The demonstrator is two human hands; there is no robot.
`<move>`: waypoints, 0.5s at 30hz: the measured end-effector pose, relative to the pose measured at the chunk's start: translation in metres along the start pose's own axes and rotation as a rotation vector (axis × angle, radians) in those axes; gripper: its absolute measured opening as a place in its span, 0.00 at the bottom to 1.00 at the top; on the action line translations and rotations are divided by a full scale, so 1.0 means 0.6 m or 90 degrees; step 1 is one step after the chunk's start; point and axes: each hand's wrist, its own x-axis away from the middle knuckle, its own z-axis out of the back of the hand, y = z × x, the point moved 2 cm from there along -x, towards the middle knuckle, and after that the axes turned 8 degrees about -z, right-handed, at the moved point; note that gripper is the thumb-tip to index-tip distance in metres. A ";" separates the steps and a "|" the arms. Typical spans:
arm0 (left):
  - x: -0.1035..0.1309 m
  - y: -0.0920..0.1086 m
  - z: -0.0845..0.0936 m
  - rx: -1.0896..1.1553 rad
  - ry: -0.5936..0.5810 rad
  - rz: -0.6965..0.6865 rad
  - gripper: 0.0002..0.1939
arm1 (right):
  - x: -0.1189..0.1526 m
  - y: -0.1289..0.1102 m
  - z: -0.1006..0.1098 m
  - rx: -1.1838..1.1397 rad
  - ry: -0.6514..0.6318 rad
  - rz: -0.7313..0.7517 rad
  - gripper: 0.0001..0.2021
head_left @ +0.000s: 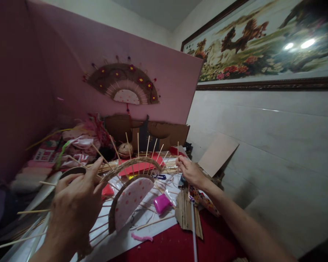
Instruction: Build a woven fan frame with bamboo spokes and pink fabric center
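My left hand (75,203) grips the left side of a half-made fan, its fingers around the sticks and the twine band. The fan has a half-round white fabric centre with pink dots (133,200), edged in brown twine. Thin wooden sticks radiate from it, and a second twine band (136,160) arches across them. To the right of the fan, my right hand (190,170) is closed in a pinch, with a thin upright stick (178,149) at its fingertips. The left fingertips are partly hidden behind the hand.
A finished fan (123,82) with flowers hangs on the pink board. Around the work lie a twine ball (125,150), red paper (136,168), a magenta packet (161,204), torn cardboard (187,213) and a clear glue stick (193,229). Fabric (79,143) is heaped at left.
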 end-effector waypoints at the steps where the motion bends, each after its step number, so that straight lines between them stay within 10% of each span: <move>1: 0.000 0.001 0.000 0.002 -0.002 0.000 0.24 | 0.001 -0.006 0.002 0.011 0.009 0.010 0.10; 7: 0.000 0.008 0.003 -0.010 0.013 0.000 0.24 | 0.013 -0.052 -0.011 -0.009 0.038 0.072 0.12; 15: 0.001 0.012 0.003 0.003 0.022 -0.017 0.24 | 0.032 -0.073 -0.047 -0.249 -0.133 0.026 0.13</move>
